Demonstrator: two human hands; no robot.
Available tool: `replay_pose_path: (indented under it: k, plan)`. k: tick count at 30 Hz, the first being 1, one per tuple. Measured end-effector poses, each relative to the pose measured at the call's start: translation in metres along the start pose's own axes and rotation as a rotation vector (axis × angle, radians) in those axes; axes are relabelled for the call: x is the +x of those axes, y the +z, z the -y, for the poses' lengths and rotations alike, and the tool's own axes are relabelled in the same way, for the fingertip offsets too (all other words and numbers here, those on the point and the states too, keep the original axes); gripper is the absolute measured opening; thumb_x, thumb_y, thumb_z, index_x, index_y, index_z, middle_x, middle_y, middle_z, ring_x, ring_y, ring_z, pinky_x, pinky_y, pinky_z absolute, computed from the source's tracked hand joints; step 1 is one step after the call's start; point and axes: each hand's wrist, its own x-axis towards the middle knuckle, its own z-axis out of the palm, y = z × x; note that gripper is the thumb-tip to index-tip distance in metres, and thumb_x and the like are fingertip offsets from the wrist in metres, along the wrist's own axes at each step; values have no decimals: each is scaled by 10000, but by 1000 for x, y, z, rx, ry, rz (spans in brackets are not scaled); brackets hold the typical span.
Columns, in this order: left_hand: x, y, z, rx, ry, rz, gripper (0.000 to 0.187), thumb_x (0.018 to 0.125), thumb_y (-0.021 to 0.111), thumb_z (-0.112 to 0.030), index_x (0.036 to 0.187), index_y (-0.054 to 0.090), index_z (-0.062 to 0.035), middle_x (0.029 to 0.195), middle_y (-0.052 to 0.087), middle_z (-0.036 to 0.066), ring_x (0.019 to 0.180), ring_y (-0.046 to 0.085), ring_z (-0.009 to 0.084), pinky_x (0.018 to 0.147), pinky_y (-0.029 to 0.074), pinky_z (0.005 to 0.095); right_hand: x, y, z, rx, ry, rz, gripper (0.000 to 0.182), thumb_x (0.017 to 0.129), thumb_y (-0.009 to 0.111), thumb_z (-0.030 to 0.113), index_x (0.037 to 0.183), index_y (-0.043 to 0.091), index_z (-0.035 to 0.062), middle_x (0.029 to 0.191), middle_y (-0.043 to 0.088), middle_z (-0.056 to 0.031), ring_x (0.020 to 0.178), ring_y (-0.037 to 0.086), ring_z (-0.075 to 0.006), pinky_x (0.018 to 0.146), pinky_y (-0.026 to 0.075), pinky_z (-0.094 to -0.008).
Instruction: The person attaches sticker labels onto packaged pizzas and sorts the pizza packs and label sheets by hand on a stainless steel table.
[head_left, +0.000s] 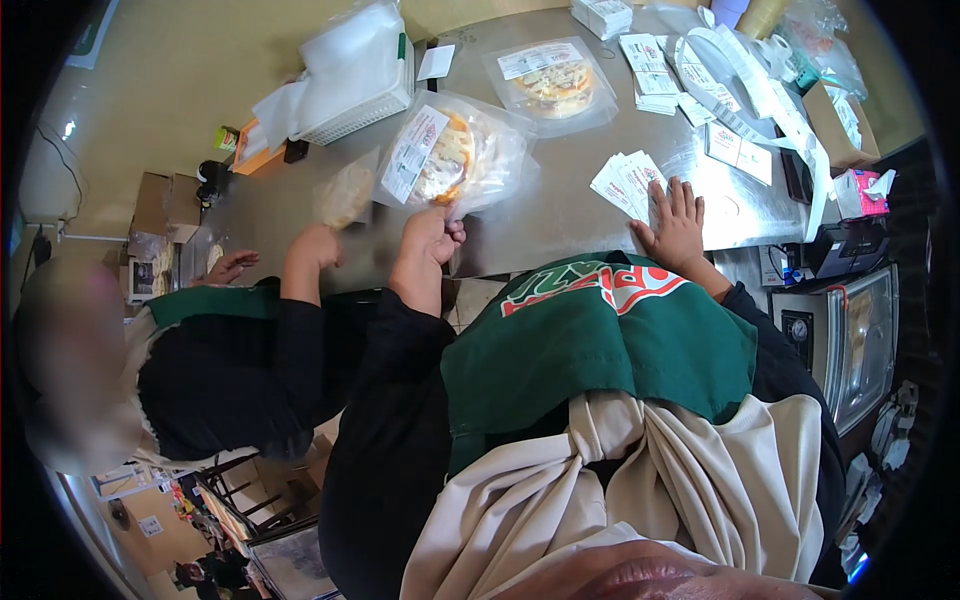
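My left hand (pixel 430 240) is closed, pinching the lower edge of a clear bag with a pizza (pixel 455 165) in it. A white printed label (pixel 414 158) lies on the left part of that bag. With fingers spread, my right hand (pixel 676 218) rests flat on the metal table, its fingertips touching or just beside a fan of printed labels (pixel 624 182). Farther back lies another bagged pizza (pixel 552 92), with a label across its top.
At my left a co-worker's hand (pixel 316 248) is close to a blurred bagged item (pixel 345 193). A white basket (pixel 362 112) holds plastic sheets. Label stacks (pixel 648 68), a curled label strip (pixel 728 85) and a cardboard box (pixel 842 125) stand at the back right of the steel table (pixel 555 218).
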Motion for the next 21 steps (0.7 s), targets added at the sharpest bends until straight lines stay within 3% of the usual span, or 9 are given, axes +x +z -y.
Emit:
replay_pose_path:
  k: [3,9,14,21]
  plan:
    - [-2,2,-4,-78,33,69,71,877,575,-107,921,524,-88,623,383,-17,470,341,100,472,313,271,-1,1,0,2,-1,-15,732,827,475,594,1407,318,176,1460,236,-199,1367,172,-383,1094,81,-548]
    - [-34,35,-46,-89,222,95,88,902,430,-116,841,492,-98,592,361,-27,447,306,80,491,285,255,-1,-1,0,11,-10,-25,739,825,474,595,1404,328,160,1454,247,-203,1362,180,-389,1091,96,-552]
    - [-68,36,-81,-167,257,215,106,885,389,-68,829,478,-85,584,382,-40,439,310,58,498,282,243,0,0,-2,18,-10,-21,731,834,475,571,1411,313,152,1451,250,-206,1359,181,-395,1092,87,-552]
    - [-125,12,-66,-196,260,134,131,897,355,-74,837,473,-73,602,381,-27,467,314,67,504,290,243,5,11,-5,81,49,-45,736,830,505,516,1423,274,145,1446,265,-188,1361,188,-377,1095,76,-548]
